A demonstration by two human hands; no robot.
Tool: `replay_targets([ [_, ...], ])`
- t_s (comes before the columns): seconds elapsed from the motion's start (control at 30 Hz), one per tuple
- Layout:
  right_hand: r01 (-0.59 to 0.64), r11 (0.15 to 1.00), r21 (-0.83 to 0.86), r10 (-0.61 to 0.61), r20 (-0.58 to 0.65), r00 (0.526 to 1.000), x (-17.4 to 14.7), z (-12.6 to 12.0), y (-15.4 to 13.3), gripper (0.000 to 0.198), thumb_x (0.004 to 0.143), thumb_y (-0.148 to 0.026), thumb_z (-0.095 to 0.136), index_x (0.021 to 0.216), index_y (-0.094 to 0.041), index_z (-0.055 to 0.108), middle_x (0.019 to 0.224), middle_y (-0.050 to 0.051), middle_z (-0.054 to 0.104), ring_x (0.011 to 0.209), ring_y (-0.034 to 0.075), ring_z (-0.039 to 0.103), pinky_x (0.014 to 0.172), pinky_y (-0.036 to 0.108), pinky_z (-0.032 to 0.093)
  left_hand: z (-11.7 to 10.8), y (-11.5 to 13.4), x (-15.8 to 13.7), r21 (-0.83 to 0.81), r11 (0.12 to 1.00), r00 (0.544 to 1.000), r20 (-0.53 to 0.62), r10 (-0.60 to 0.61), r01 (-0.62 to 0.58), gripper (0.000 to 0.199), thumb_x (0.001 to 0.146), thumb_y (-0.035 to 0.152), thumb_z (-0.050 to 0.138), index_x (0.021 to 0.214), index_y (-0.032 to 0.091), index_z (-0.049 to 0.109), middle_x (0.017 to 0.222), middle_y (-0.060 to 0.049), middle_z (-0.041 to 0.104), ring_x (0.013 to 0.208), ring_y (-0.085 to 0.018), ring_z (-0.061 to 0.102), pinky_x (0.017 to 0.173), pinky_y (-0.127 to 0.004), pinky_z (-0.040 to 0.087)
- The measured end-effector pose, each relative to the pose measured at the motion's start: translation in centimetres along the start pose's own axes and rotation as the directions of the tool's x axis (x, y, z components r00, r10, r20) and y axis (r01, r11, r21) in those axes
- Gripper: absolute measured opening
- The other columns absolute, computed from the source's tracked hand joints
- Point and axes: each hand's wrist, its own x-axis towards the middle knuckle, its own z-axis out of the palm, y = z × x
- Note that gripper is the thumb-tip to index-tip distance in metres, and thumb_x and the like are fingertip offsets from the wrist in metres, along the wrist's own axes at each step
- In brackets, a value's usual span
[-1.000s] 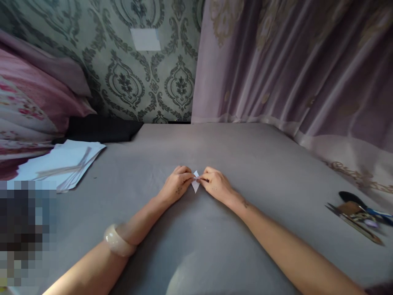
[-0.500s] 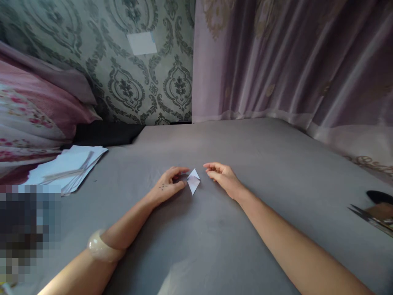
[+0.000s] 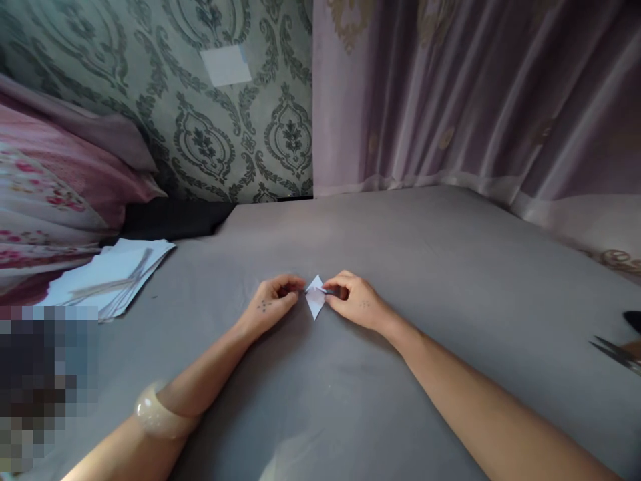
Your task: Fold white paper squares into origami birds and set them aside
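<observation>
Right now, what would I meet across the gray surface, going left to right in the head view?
Paper stack → left grip → folded paper → right grip → pointed tool at the edge.

Amid our flat grey worktop sits a white paper diamond; toward the far-left corner, flat white paper sheets.

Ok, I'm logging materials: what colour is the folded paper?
The folded paper is white; head view.

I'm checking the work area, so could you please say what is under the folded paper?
The grey surface shows around the folded paper, though whatever lies directly beneath it is covered and cannot be seen.
</observation>
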Motion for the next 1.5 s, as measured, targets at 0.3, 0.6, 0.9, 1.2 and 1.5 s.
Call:
replay_targets([
  [0.3, 0.032, 0.989, -0.143, -0.030, 0.019, 0.999, 0.0, 0.1, -1.1, 0.014, 0.085, -0.020, 0.057, 0.082, -0.021, 0.071, 0.086, 0.002, 0.063, 0.072, 0.012, 0.057, 0.068, 0.025, 0.042, 0.6, -0.4, 0.6, 0.195, 0.939, 0.959, 0.091, 0.269, -0.282, 0.016, 0.083, 0.023, 0.054, 0.085, 0.021, 0.070, 0.082, -0.002, 0.068, 0.082, -0.018, 0.061, 0.078, -0.030, 0.046],
  [0.6, -0.114, 0.988, 0.106, 0.115, -0.001, 0.993, 0.2, 0.0, -1.1, 0.021, 0.071, -0.016, 0.055, 0.086, -0.020, 0.071, 0.073, 0.001, 0.063, 0.061, 0.012, 0.053, 0.059, 0.025, 0.041, 0.7, 0.0, 0.1, 0.287, 0.900, 0.944, 0.143, 0.297, -0.327, 0.031, 0.072, 0.013, 0.053, 0.098, 0.020, 0.067, 0.091, -0.004, 0.065, 0.090, -0.020, 0.055, 0.084, -0.034, 0.045],
  [0.9, -0.247, 0.920, 0.305, 0.284, -0.081, 0.955, 0.2, -0.4, -1.5, 0.017, 0.066, -0.023, 0.050, 0.073, -0.019, 0.065, 0.062, -0.002, 0.059, 0.056, 0.012, 0.050, 0.052, 0.024, 0.036, 0.8, 0.4, -0.2, 0.233, 0.929, 0.958, 0.085, 0.273, -0.286, 0.035, 0.070, 0.013, 0.053, 0.101, 0.020, 0.067, 0.094, -0.004, 0.066, 0.094, -0.022, 0.056, 0.086, -0.036, 0.046],
  [1.2, -0.123, 0.986, 0.110, 0.132, -0.075, 0.988, -0.4, 0.8, -2.7, 0.014, 0.070, -0.020, 0.050, 0.072, -0.020, 0.064, 0.066, -0.001, 0.063, 0.062, 0.013, 0.056, 0.058, 0.023, 0.041, 1.3, 0.2, -0.2, 0.199, 0.950, 0.969, 0.004, 0.246, -0.241, 0.011, 0.079, 0.028, 0.060, 0.084, 0.021, 0.068, 0.078, -0.002, 0.067, 0.078, -0.018, 0.060, 0.069, -0.029, 0.047],
  [1.5, -0.111, 0.991, 0.070, 0.115, -0.048, 0.992, -0.4, 1.0, -2.9, 0.013, 0.074, -0.020, 0.051, 0.074, -0.020, 0.064, 0.064, -0.002, 0.063, 0.061, 0.013, 0.057, 0.059, 0.023, 0.041, 1.4, 0.6, -0.2, 0.220, 0.937, 0.960, -0.005, 0.279, -0.271, 0.011, 0.082, 0.026, 0.060, 0.081, 0.020, 0.069, 0.074, -0.001, 0.065, 0.071, -0.015, 0.060, 0.065, -0.025, 0.046],
])
